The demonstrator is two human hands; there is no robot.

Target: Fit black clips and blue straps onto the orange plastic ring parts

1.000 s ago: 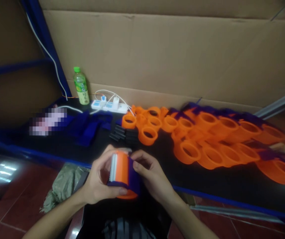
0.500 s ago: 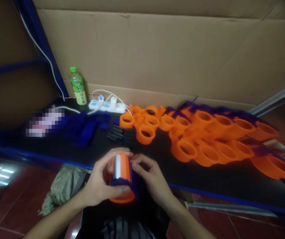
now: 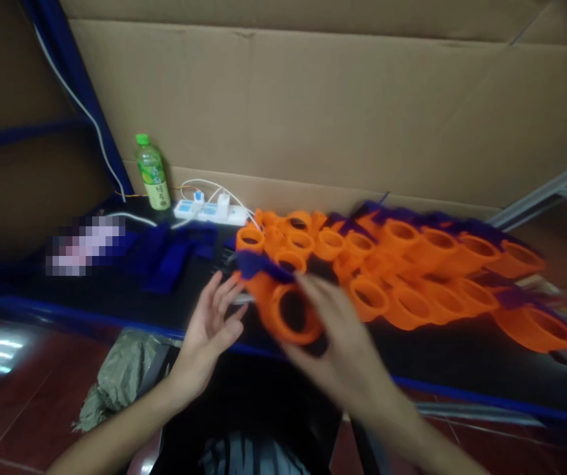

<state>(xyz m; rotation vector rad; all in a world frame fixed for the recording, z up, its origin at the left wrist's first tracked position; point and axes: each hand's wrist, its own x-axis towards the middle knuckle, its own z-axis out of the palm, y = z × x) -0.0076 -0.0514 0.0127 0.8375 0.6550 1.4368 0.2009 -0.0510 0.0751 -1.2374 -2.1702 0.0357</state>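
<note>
In the head view my right hand point(image 3: 343, 336) is closed around an orange open-ended cylinder point(image 3: 269, 310) with a dark blue strap across its top. It is tilted so that its round opening faces me, and motion blurs it slightly. Just left of it, my left hand point(image 3: 214, 323) has its fingers apart and curled a little, with nothing in its grasp. Its fingertips come close to the cylinder's left side; whether they touch it I cannot tell. Small black strips point(image 3: 224, 260) lie behind the left hand, partly hidden.
Rows of orange cylinders point(image 3: 412, 300) with blue straps cover the right of the black table point(image 3: 313, 359). Blue straps point(image 3: 167, 264) lie to the left. Behind stand a white power strip point(image 3: 209, 211), a green-capped bottle point(image 3: 153, 175) and a cardboard wall point(image 3: 313, 112).
The cylinder has moved from my left hand into my right, rising to the right and turning its opening toward me. My left hand has let go and its fingers have spread.
</note>
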